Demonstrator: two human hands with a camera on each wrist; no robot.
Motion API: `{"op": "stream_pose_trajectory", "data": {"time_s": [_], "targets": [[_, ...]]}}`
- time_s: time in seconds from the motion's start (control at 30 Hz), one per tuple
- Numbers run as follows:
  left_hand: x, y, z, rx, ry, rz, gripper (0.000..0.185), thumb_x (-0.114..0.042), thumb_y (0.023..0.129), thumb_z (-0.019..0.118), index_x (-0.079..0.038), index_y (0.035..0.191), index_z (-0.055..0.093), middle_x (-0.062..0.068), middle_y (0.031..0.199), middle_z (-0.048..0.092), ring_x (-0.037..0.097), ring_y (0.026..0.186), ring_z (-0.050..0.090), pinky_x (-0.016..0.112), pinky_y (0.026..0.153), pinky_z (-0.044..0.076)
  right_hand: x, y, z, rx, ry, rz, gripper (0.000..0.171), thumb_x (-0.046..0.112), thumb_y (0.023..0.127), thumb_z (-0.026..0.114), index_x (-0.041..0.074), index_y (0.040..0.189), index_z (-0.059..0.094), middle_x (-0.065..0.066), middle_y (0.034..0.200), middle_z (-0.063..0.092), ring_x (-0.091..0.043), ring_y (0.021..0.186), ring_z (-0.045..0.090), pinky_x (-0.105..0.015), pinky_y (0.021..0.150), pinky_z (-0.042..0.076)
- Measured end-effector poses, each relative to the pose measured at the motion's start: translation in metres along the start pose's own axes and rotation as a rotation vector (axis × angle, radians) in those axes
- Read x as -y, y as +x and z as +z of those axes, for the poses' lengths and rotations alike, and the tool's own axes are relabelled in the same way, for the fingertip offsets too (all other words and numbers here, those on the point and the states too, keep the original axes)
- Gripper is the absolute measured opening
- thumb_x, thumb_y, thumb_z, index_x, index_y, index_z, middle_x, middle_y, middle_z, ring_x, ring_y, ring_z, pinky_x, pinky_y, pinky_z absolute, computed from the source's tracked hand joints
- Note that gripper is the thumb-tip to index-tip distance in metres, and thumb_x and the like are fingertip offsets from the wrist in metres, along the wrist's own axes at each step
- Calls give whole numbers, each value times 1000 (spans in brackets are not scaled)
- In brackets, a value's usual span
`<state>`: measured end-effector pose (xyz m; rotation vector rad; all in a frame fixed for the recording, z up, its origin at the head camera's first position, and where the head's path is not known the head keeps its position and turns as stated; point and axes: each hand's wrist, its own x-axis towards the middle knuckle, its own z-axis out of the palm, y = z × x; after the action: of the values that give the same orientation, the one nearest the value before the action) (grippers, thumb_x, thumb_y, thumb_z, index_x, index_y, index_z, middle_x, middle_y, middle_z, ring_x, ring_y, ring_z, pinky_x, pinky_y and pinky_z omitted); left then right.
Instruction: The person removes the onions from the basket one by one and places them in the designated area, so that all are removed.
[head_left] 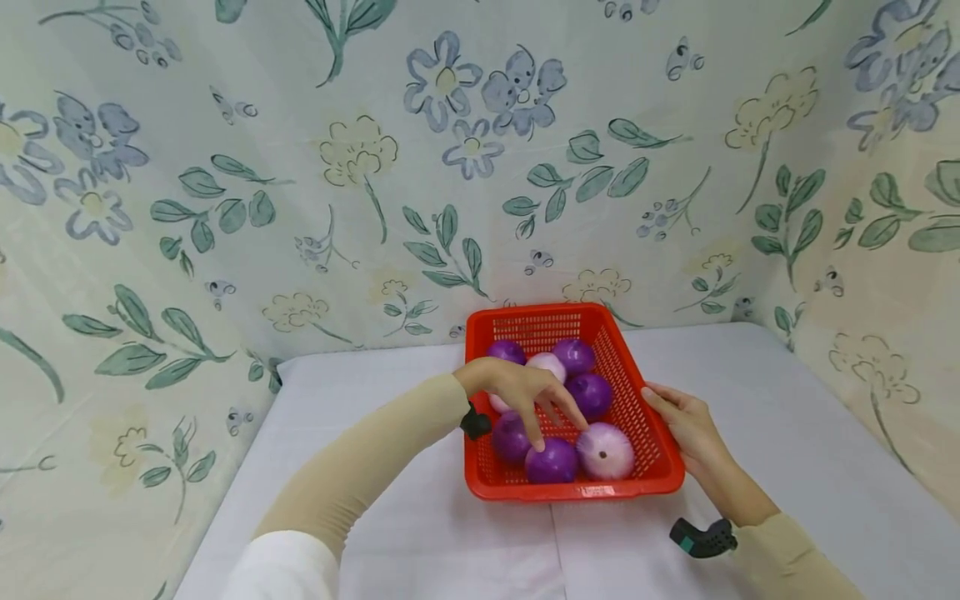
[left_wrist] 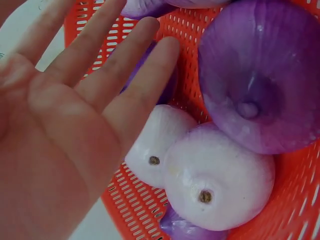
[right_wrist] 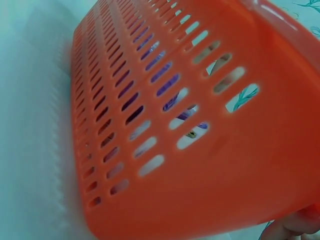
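Red perforated plastic basket point(head_left: 651, 433) at the white table's point(head_left: 787, 433) centre, holding glossy purple onions point(head_left: 551, 461) and pale onions point(head_left: 606, 450). Left hand point(head_left: 521, 392), fingers spread, reaches in among them; right hand point(head_left: 690, 425) presses flat against the basket's right wall.

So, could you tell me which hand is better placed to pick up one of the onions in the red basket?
The left hand: it hangs open inside the red basket, fingertips over a purple onion. The right hand rests against the basket's outer side wall.
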<state>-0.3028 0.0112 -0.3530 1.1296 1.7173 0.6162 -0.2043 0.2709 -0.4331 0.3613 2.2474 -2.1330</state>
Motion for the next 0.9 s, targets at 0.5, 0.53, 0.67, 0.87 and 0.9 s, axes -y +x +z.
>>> {"op": "stream_pose_trajectory", "data": {"time_s": [0.5, 0.53, 0.67, 0.87, 0.9], "targets": [[9, 22, 8, 84, 117, -99, 66, 0, 75, 86, -17, 135, 64, -11, 134, 60, 9, 127, 51, 26, 106, 41, 0, 0, -1, -6, 0, 7, 66, 32, 102, 57, -5, 151, 34, 7, 107, 66, -3, 87, 66, -26, 79, 58], [10, 23, 8, 85, 129, -107, 67, -1, 75, 86, -18, 135, 64, -12, 134, 60, 9, 127, 51, 25, 106, 41, 0, 0, -1, -5, 0, 8, 66, 32, 102, 57, -5, 151, 34, 7, 107, 65, -3, 87, 66, -25, 79, 58], [12, 27, 10, 106, 165, -117, 71, -1, 73, 88, -19, 137, 63, -13, 135, 57, 9, 127, 49, 24, 108, 38, -1, 0, 0, -8, -6, 9, 66, 32, 102, 57, -5, 151, 34, 5, 110, 65, -3, 87, 66, -26, 79, 58], [14, 31, 13, 124, 177, -116, 72, 0, 71, 88, -15, 137, 63, -12, 135, 55, 7, 127, 48, 22, 108, 36, -2, 2, 0, -6, -8, 4, 68, 35, 102, 57, -4, 152, 34, 5, 111, 65, -4, 89, 66, -27, 79, 58], [14, 31, 13, 120, 174, -120, 71, 0, 72, 88, -15, 136, 63, -12, 135, 55, 7, 127, 48, 22, 108, 37, -2, 2, 0, -5, -7, 2, 68, 35, 102, 57, -4, 152, 33, 6, 110, 65, -4, 89, 66, -27, 80, 58]]}}
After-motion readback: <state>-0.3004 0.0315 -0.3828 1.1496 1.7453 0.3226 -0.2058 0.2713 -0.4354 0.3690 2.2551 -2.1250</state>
